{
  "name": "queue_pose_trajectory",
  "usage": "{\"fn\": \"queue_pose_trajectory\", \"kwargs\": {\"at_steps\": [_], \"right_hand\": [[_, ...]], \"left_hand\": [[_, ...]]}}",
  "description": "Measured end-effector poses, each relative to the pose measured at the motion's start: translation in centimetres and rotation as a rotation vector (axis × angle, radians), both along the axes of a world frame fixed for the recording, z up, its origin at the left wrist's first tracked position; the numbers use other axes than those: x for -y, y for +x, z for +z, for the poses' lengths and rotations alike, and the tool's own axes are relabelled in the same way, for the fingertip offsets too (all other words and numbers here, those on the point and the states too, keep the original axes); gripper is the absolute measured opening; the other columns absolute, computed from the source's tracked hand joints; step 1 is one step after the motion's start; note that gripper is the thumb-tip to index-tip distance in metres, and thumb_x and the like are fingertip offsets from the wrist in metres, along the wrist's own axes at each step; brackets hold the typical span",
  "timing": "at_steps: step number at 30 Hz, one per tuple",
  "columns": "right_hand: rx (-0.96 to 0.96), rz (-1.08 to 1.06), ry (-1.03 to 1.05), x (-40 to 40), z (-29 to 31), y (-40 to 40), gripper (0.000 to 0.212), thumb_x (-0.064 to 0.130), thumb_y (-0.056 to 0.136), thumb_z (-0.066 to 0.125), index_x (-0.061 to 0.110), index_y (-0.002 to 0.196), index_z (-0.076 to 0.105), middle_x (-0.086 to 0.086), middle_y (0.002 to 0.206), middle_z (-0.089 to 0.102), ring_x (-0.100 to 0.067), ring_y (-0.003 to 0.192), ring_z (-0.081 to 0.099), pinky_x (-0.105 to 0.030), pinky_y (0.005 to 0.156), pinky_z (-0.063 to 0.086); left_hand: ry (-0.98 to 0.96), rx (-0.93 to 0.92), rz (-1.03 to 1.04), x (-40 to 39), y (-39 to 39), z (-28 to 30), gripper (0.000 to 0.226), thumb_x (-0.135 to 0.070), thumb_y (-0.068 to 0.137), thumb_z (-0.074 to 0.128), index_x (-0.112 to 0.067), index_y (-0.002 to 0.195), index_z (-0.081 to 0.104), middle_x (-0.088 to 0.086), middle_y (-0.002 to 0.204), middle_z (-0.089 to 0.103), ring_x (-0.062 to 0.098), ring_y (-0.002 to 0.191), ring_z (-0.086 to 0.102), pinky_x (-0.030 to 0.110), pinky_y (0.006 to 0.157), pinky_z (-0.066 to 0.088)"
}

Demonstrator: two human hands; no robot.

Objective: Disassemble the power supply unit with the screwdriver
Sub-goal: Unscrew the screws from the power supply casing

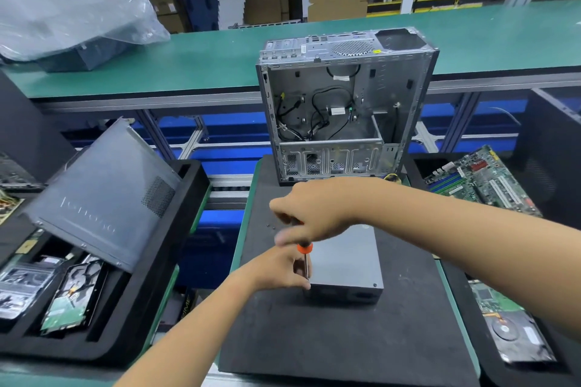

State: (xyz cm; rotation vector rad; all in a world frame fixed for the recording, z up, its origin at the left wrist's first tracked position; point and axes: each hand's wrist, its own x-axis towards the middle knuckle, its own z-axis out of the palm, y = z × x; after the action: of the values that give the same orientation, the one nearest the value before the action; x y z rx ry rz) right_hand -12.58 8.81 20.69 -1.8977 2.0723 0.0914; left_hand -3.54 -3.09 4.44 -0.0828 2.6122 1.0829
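Observation:
The grey power supply unit (345,264) lies flat on a black foam mat (314,330) in front of me. A screwdriver (305,256) with an orange collar stands upright over the unit's near left corner. My right hand (309,214) grips its handle from above, fingers blurred. My left hand (279,270) is at the unit's left edge, its fingers curled around the metal shaft near the tip. Two tiny screws (271,225) lie loose on the mat to the left of my right hand.
An emptied computer case (342,104) stands upright at the mat's far end. A black tray (163,276) to the left holds a grey side panel (100,198) and hard drives (72,298). Motherboards (481,179) and a drive (515,336) lie at right.

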Motion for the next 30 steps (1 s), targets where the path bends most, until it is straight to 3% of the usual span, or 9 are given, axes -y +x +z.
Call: {"fn": "queue_pose_trajectory", "kwargs": {"at_steps": [3, 5, 8, 14, 17, 20, 25, 27, 30], "right_hand": [[-0.128, -0.01, 0.009, 0.4, -0.2, 0.1, 0.028, 0.038, 0.102, 0.034, 0.014, 0.1, 0.048, -0.009, 0.085, 0.064, -0.029, 0.078, 0.063, -0.04, 0.065, 0.047], [0.022, 0.01, 0.034, 0.2, 0.2, -0.1, 0.009, 0.025, 0.097, 0.047, 0.016, 0.096, 0.047, 0.0, 0.085, 0.06, -0.024, 0.08, 0.059, -0.037, 0.066, 0.046], [0.177, 0.023, 0.089, -0.3, 1.0, -0.5, 0.021, 0.012, 0.082, 0.064, 0.02, 0.094, 0.048, 0.007, 0.087, 0.054, -0.01, 0.074, 0.049, -0.027, 0.061, 0.038], [-0.164, -0.051, 0.067, -0.2, -0.1, -0.5, 0.024, 0.033, 0.102, 0.036, 0.013, 0.097, 0.048, -0.007, 0.084, 0.057, -0.029, 0.078, 0.061, -0.041, 0.07, 0.05], [0.023, 0.036, -0.022, -0.5, 0.5, -0.8, 0.011, 0.025, 0.093, 0.056, 0.016, 0.094, 0.05, 0.015, 0.073, 0.05, -0.011, 0.073, 0.052, -0.024, 0.058, 0.037], [0.157, 0.067, -0.034, -0.9, 0.8, -0.9, 0.021, 0.014, 0.082, 0.066, 0.02, 0.095, 0.052, 0.017, 0.077, 0.048, 0.001, 0.07, 0.046, -0.019, 0.057, 0.033], [-0.049, -0.007, -0.035, -0.5, -0.1, -0.6, 0.033, 0.048, 0.096, 0.046, 0.015, 0.095, 0.049, 0.003, 0.075, 0.061, -0.014, 0.071, 0.057, -0.029, 0.052, 0.033], [-0.158, -0.022, -0.02, -0.2, -0.4, -0.7, 0.041, 0.049, 0.101, 0.031, 0.013, 0.098, 0.052, -0.009, 0.08, 0.067, -0.023, 0.075, 0.06, -0.031, 0.051, 0.032], [-0.064, 0.003, -0.015, 0.0, -0.3, -0.7, 0.026, 0.037, 0.099, 0.043, 0.013, 0.096, 0.052, -0.001, 0.079, 0.064, -0.023, 0.079, 0.062, -0.033, 0.06, 0.041]], "left_hand": [[-0.017, -0.021, -0.009, 0.1, 0.0, -0.1, 0.014, -0.021, 0.075, 0.076, -0.01, 0.079, 0.068, 0.005, 0.073, 0.067, 0.021, 0.071, 0.063, 0.041, 0.074, 0.054], [-0.013, -0.037, -0.012, 0.1, 0.1, -0.2, 0.014, -0.021, 0.075, 0.076, -0.01, 0.079, 0.069, 0.005, 0.074, 0.067, 0.021, 0.072, 0.063, 0.041, 0.074, 0.054], [-0.01, -0.048, -0.022, 0.1, 0.2, -0.2, 0.015, -0.024, 0.075, 0.076, -0.012, 0.08, 0.068, 0.005, 0.078, 0.067, 0.02, 0.072, 0.062, 0.039, 0.074, 0.054], [0.0, -0.03, 0.003, 0.1, 0.2, -0.2, 0.012, -0.026, 0.074, 0.077, -0.021, 0.076, 0.066, -0.003, 0.077, 0.066, 0.012, 0.07, 0.06, 0.03, 0.071, 0.053], [0.031, -0.042, 0.0, -0.1, 0.3, -0.2, 0.013, -0.021, 0.075, 0.077, -0.013, 0.081, 0.068, -0.013, 0.079, 0.067, 0.004, 0.068, 0.059, 0.021, 0.07, 0.052], [0.054, -0.054, 0.006, 0.1, 0.5, -0.2, 0.022, -0.018, 0.076, 0.077, -0.002, 0.088, 0.069, -0.033, 0.076, 0.063, 0.001, 0.072, 0.062, 0.017, 0.073, 0.051], [0.06, -0.027, 0.024, 0.2, 0.4, -0.3, 0.022, -0.023, 0.076, 0.076, -0.008, 0.091, 0.072, -0.023, 0.081, 0.066, -0.001, 0.082, 0.063, 0.014, 0.076, 0.05], [0.069, -0.022, 0.041, 0.3, 0.5, -0.5, 0.02, -0.022, 0.075, 0.077, -0.006, 0.086, 0.071, -0.016, 0.086, 0.07, -0.001, 0.083, 0.064, 0.018, 0.078, 0.052], [0.07, -0.023, 0.039, 0.3, 0.4, -0.5, 0.02, -0.021, 0.074, 0.078, -0.005, 0.083, 0.072, -0.01, 0.088, 0.072, 0.001, 0.083, 0.066, 0.023, 0.08, 0.054]]}}
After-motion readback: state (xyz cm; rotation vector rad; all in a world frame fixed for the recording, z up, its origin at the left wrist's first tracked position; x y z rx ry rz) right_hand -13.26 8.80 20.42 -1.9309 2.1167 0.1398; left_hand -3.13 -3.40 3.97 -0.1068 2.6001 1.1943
